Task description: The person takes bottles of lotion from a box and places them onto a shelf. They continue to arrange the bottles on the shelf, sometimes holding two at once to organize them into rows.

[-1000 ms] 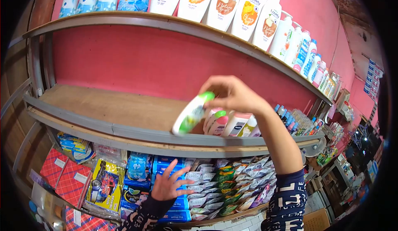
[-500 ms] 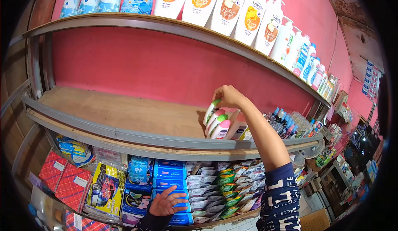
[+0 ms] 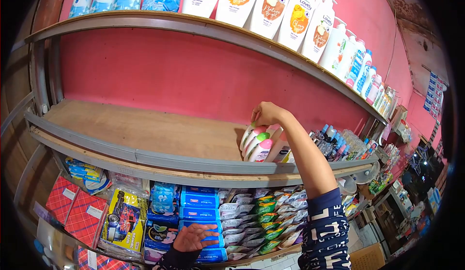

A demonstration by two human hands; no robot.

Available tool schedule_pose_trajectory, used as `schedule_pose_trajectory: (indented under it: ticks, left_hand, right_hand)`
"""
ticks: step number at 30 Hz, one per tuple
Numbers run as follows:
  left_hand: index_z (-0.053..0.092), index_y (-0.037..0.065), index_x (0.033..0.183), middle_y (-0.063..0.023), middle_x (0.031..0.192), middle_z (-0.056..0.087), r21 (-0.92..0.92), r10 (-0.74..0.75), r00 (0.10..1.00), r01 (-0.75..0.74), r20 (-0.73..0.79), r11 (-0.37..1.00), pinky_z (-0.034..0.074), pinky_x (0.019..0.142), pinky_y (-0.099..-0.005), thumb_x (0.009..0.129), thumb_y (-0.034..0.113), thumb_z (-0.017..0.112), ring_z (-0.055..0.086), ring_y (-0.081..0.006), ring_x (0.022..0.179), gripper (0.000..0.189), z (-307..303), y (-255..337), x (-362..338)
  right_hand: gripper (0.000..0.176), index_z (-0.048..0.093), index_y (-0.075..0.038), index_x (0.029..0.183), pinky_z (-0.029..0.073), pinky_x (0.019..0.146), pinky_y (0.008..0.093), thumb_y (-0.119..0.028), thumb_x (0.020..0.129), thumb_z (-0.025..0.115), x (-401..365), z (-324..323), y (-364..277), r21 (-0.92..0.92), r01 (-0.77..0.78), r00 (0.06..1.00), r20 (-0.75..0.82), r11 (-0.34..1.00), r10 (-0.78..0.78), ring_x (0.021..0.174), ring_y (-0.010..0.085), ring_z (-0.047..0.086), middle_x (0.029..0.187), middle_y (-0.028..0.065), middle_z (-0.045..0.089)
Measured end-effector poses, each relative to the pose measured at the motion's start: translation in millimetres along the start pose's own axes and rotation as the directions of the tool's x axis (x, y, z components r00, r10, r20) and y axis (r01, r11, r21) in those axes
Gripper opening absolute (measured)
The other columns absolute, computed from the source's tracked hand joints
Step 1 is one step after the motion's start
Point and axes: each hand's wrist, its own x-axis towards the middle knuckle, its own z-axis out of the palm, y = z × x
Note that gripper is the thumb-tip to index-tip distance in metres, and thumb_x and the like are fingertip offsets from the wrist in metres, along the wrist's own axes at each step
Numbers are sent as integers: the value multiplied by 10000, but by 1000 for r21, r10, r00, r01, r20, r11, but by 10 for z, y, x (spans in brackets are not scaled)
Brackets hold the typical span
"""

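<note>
My right hand [image 3: 266, 114] reaches onto the middle shelf [image 3: 160, 130], its fingers closed on the green cap of a white bottle [image 3: 247, 135] at the back left of a small group. Beside that bottle stand others with pink and green caps, among them a pink-capped one [image 3: 260, 151] at the front. My left hand [image 3: 195, 237] hangs low in front of the blue packs [image 3: 199, 214], fingers spread, holding nothing.
The upper shelf [image 3: 193, 22] carries large pump bottles [image 3: 271, 6] and blue-white packs. Below are red plaid boxes [image 3: 83, 216], a yellow pack [image 3: 125, 220] and rows of sachets [image 3: 266, 219]. Small bottles [image 3: 339, 141] crowd the shelf's right end.
My right hand has moved slightly right and the green-capped bottle now sits closer against the others. My left hand has shifted a little, still spread.
</note>
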Motion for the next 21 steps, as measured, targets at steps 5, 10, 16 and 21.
schedule_pose_trajectory:
  ticks: [5, 10, 16, 21]
  left_hand:
    - [491, 68, 1289, -276, 1427, 320, -7, -19, 999, 19, -35, 1000, 312, 1041, -586, 972, 514, 331, 386, -411, 1287, 570, 66, 33, 34]
    - [480, 76, 1297, -267, 1425, 327, -11, -61, 998, 61, -33, 998, 315, 1043, -580, 971, 500, 356, 396, -401, 1282, 549, 111, 28, 104]
    - [440, 56, 1314, -255, 1424, 340, 2, -128, 991, 128, -28, 992, 329, 1037, -575, 971, 514, 328, 404, -398, 1278, 583, 182, -66, 130]
    - [399, 49, 1345, -255, 1429, 333, -60, -276, 956, 283, 97, 957, 338, 1032, -571, 979, 501, 313, 402, -407, 1278, 589, 297, -443, 297]
  right_hand:
    - [161, 701, -44, 852, 549, 607, 297, -122, 716, 663, 36, 14, -6, 74, -51, 999, -5, 996, 51, 690, 169, 668, 796, 86, 696]
    - [182, 690, -38, 876, 554, 656, 317, -153, 739, 661, 40, 47, -2, -43, 8, 999, -45, 999, -10, 738, 209, 678, 829, 111, 695]
    - [295, 637, -38, 1015, 493, 841, 402, -219, 782, 633, -720, -274, -167, -55, 370, 721, -612, 927, -324, 949, 343, 626, 998, 168, 668]
    - [270, 638, -52, 1024, 475, 872, 381, -171, 785, 679, -2222, -53, -34, -330, 352, 483, -738, 876, -472, 1017, 292, 599, 1069, 117, 648]
